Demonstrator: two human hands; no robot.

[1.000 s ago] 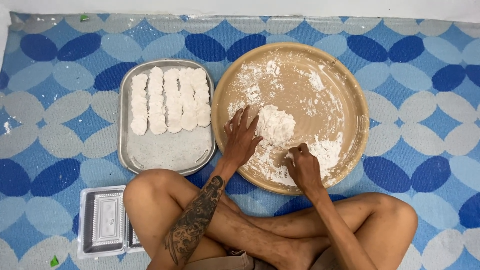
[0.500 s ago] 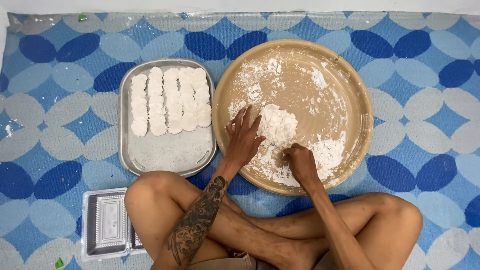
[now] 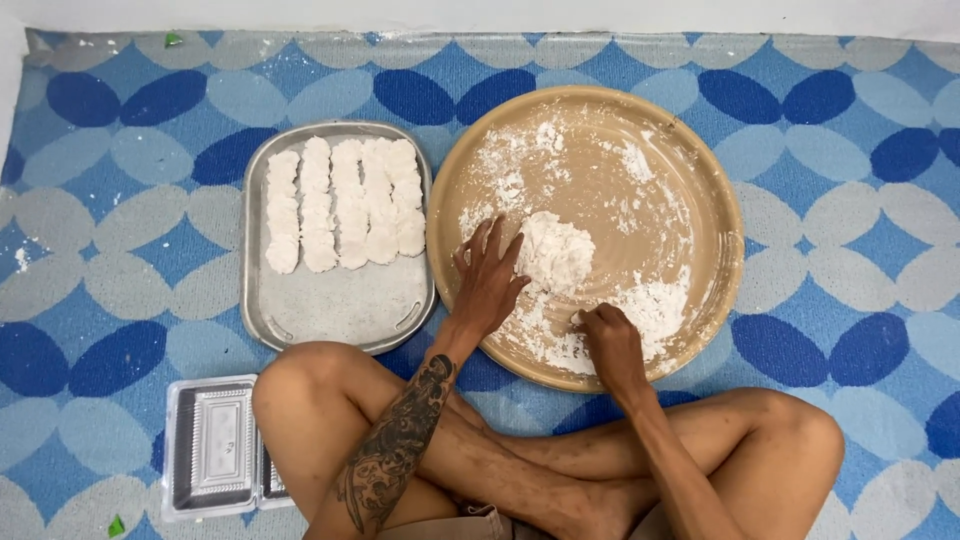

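A wide round tan basin (image 3: 700, 180) sits on the floor in front of me, dusted with white flour. A mound of white dough (image 3: 556, 250) lies near its middle. My left hand (image 3: 487, 282) rests flat in the basin with fingers spread, its fingertips touching the left side of the mound. My right hand (image 3: 609, 340) is curled into a loose fist on the floury patch near the basin's front rim; whether it pinches a bit of dough I cannot tell. Left of the basin, a metal tray (image 3: 330, 305) holds several rows of flat white dough pieces (image 3: 340, 205).
A clear plastic lidded container (image 3: 215, 445) lies beside my left knee. My crossed legs (image 3: 560, 450) fill the lower frame. A blue and grey patterned mat (image 3: 100, 200) covers the floor; a pale wall edge runs along the top.
My right hand has slid a little leftward along the basin's front. My left hand stays against the mound, fingers slightly more spread.
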